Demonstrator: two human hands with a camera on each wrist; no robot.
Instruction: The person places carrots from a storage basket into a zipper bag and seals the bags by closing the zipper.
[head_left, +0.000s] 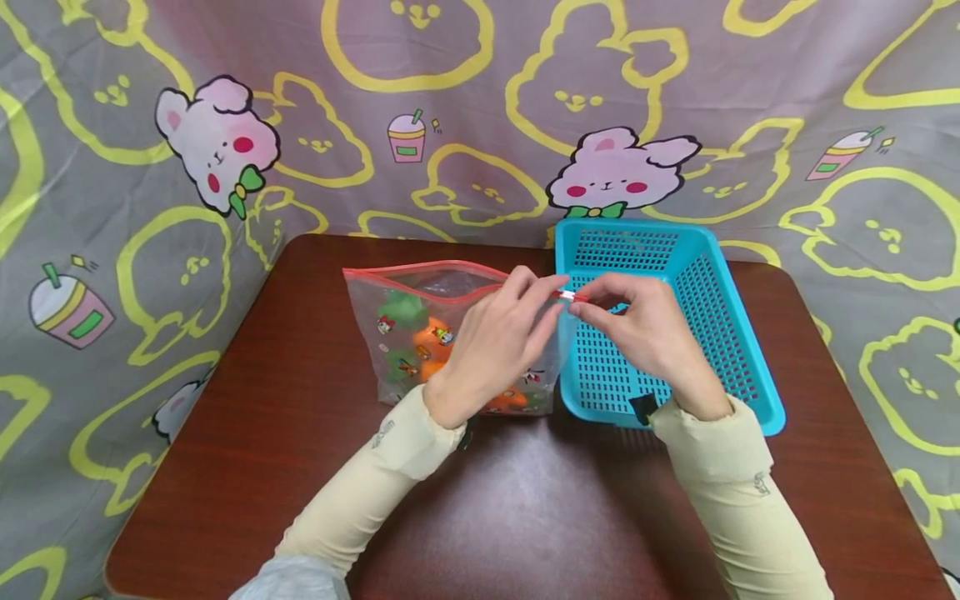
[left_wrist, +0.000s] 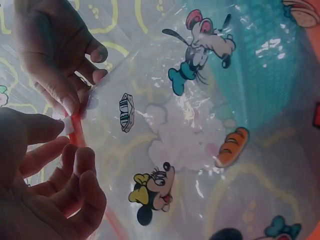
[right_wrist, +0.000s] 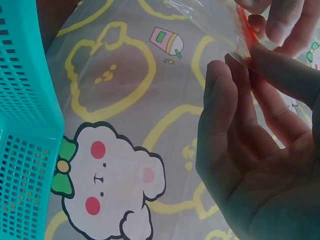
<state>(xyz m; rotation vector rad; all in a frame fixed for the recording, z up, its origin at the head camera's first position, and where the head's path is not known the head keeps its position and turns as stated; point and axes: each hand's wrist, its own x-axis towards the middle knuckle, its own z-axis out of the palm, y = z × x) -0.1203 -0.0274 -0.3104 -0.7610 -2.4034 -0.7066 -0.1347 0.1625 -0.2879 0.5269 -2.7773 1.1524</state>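
A clear zip bag [head_left: 372, 333] printed with cartoon figures stands upright with rounded orange things [head_left: 432, 340] and green things [head_left: 405, 308] inside. Its red zip strip [head_left: 420, 267] gapes on the left side. My left hand [head_left: 491, 346] reaches across the bag's front and pinches the small white slider [left_wrist: 69, 126] between thumb and finger, near the right end of the strip. Just beyond it, my right hand [head_left: 637, 321] pinches the corner end of the red strip [right_wrist: 246, 30] between thumb and fingertips. Part of the bag is hidden behind my left hand.
A blue perforated plastic basket [head_left: 738, 333] stands on the right of the brown table [head_left: 247, 400], under my right hand and beside the bag. A patterned curtain [head_left: 480, 108] with rabbits and yellow outlines hangs behind and around the table.
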